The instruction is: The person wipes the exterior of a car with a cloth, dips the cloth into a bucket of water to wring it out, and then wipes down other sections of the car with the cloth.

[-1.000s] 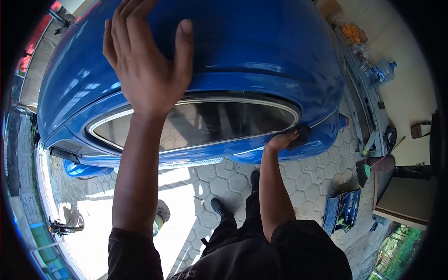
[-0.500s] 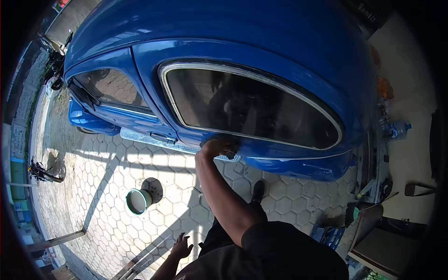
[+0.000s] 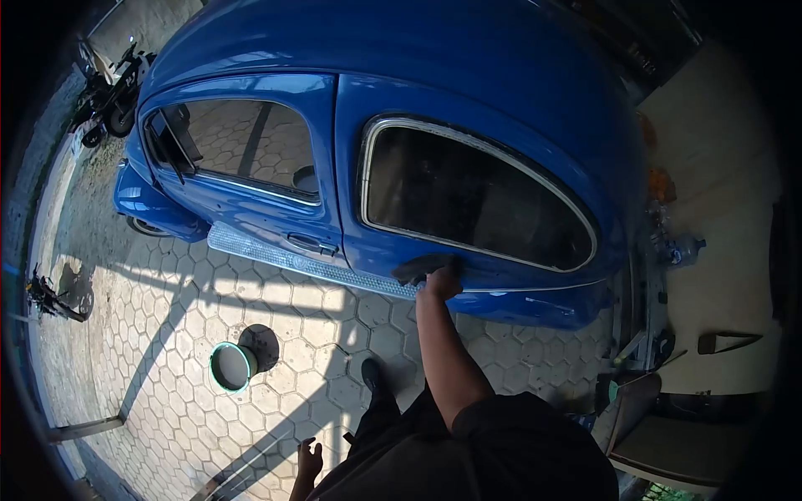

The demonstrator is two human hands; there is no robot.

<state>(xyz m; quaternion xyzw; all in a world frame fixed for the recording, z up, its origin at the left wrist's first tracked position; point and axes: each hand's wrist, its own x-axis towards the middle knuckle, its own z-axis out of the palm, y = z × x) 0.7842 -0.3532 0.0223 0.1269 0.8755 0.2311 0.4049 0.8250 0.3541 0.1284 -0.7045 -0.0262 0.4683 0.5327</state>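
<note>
A blue rounded car point(image 3: 359, 250) fills the upper part of the head view, its side turned to me. My right hand point(image 3: 444, 284) is closed on a dark cloth point(image 3: 411, 268) and presses it against the body panel just under the rear side window point(image 3: 476, 192). Part of the cloth spreads out left of the fingers. Low in the view, my left hand point(image 3: 310, 457) hangs by my side, fingers loosely apart, with nothing in it.
A green-rimmed bucket point(image 3: 232, 367) of greyish liquid stands on the hexagonal paving. The running board point(image 3: 276, 260) juts out below the door. Motorcycles point(image 3: 121, 104) are parked at the left. A large plastic bottle point(image 3: 683, 250) and a wooden cabinet point(image 3: 668, 438) are at the right.
My right hand with the cloth has shifted along the panel below the rear window. The view has moved, showing more of the door. My left hand has sunk lower, its fingers less spread.
</note>
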